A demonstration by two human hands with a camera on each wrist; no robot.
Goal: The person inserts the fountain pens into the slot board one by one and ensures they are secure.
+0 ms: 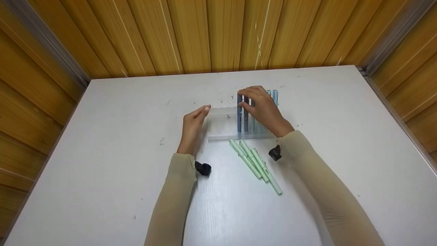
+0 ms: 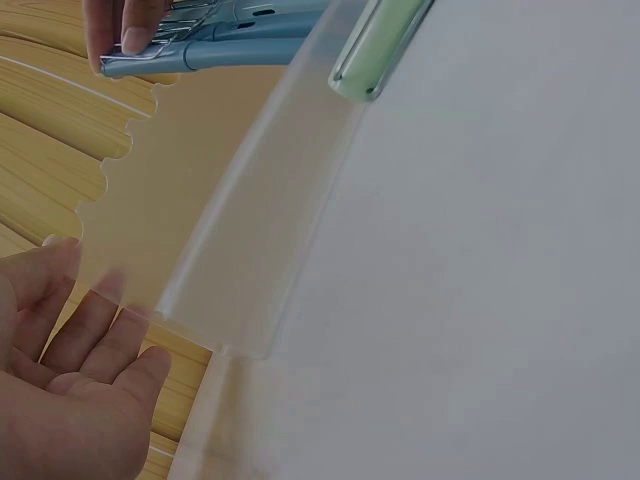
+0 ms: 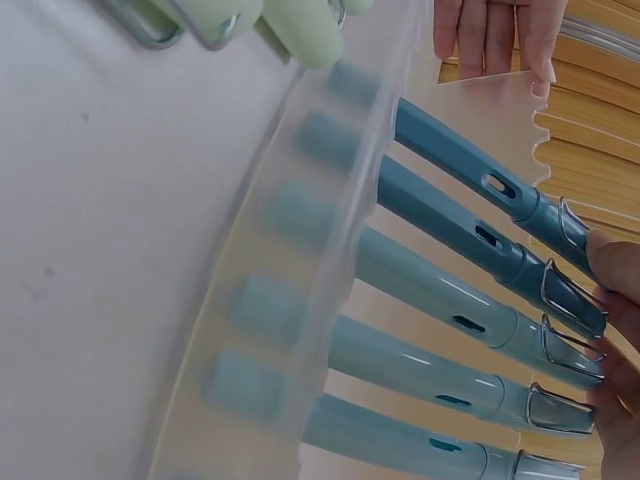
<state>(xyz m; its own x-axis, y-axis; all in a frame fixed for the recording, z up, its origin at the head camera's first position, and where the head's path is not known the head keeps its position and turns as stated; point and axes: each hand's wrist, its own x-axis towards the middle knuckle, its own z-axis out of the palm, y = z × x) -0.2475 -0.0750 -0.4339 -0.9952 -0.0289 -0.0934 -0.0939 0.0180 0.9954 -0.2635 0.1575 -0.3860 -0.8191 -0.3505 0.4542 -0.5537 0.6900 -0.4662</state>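
a clear plastic pen rack (image 1: 223, 128) stands on the white counter (image 1: 102, 143), with blue pens (image 3: 450, 300) propped upright in its right half, long axes running up from the base slot to the scalloped back edge. the right hand (image 1: 261, 107) reaches over the rack from the near side, its fingers (image 3: 610, 265) curled about the clipped top of the darkest pen (image 1: 240, 114) — the leftmost of the row — and the wrist view shows fingertips resting on the clips of the pens beside it. that pen lies directly under these fingers, so the right hand is much the nearer of the two.

the left hand (image 1: 193, 124) stands on edge at the rack's left end, fingers (image 2: 75, 330) straight and released, tips touching or just short of the clear back panel; the pictures do not settle which. it holds nothing.

just behind the right wrist, toward the person, a small bundle of pale green pens (image 1: 254, 164) lies flat on the counter, long axes slanting from the rack's front edge away to the right — untouched by either hand. both forearms in beige sleeves come in low from the near edge, the right one bent inward over the green bundle.
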